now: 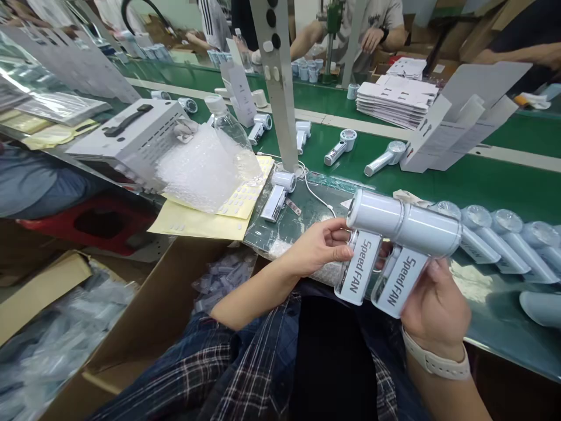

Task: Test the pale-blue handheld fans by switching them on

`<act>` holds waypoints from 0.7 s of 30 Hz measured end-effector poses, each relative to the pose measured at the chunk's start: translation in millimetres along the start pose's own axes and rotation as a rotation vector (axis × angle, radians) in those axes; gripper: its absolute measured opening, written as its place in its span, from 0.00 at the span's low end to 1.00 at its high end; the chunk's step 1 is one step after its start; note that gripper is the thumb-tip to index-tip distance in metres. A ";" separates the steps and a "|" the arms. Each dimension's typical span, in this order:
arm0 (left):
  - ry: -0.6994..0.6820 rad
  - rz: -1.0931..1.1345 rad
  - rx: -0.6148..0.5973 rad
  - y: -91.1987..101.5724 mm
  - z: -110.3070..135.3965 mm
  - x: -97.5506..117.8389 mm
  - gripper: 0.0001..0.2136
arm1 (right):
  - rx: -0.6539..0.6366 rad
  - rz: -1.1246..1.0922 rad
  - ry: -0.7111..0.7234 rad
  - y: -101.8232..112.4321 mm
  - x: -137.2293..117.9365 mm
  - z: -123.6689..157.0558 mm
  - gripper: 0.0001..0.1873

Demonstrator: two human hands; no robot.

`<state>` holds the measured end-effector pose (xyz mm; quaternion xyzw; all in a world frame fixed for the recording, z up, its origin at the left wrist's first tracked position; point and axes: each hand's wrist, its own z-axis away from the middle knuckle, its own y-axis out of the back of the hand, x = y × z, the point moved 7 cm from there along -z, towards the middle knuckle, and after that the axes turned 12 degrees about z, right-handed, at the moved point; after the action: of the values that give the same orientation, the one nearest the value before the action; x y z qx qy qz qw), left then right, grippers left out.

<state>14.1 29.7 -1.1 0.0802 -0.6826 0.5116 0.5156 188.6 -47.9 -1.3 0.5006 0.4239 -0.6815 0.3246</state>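
Observation:
Two pale blue handheld fans marked "SpeedFAN" are held up end to end in front of me, their round heads touching. My left hand [335,242] grips the left fan [362,266] by its handle, with the thumb on the near side. Around the handle of the right fan [401,280] my right hand [433,301] is closed, its wrist in a white band. Behind them, on the work surface, lies another fan [275,196] with its handle toward me. To the right, several more fans [475,234] lie in a slanted row.
A metal post [280,88] rises behind the bench. At left are a grey box with a handle [127,131], bubble wrap [193,169], yellow sticker sheets [197,222] and a bottle [232,128]. Fans lie on the green belt [324,161] near folded white cartons [397,96]. Co-workers sit opposite.

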 end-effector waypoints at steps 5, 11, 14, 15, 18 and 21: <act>0.008 -0.030 0.021 0.1 -3.1 -1.9 0.35 | 0.070 0.016 -0.088 6.1 17.0 -6.0 0.16; 0.033 -0.104 -0.036 -2.8 -5.0 -1.3 0.32 | 0.004 0.025 -0.069 8.3 19.8 -8.8 0.19; 0.009 -0.228 -0.040 -3.0 -2.1 3.4 0.29 | 0.001 0.039 -0.030 10.2 14.1 -2.8 0.24; -0.015 -0.286 -0.038 -3.0 -0.8 6.1 0.26 | 0.010 0.088 0.024 11.5 9.0 0.2 0.25; -0.179 -0.477 -0.087 -7.6 2.7 17.4 0.19 | -0.064 0.322 0.267 6.6 -11.5 11.1 0.29; -0.452 -0.615 -0.195 -15.1 6.3 28.0 0.12 | -0.247 0.481 0.539 -6.2 -28.6 21.1 0.30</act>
<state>7.1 29.5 30.5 0.3424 -0.7683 0.2354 0.4868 182.8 -63.7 30.6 0.7041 0.4434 -0.3735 0.4100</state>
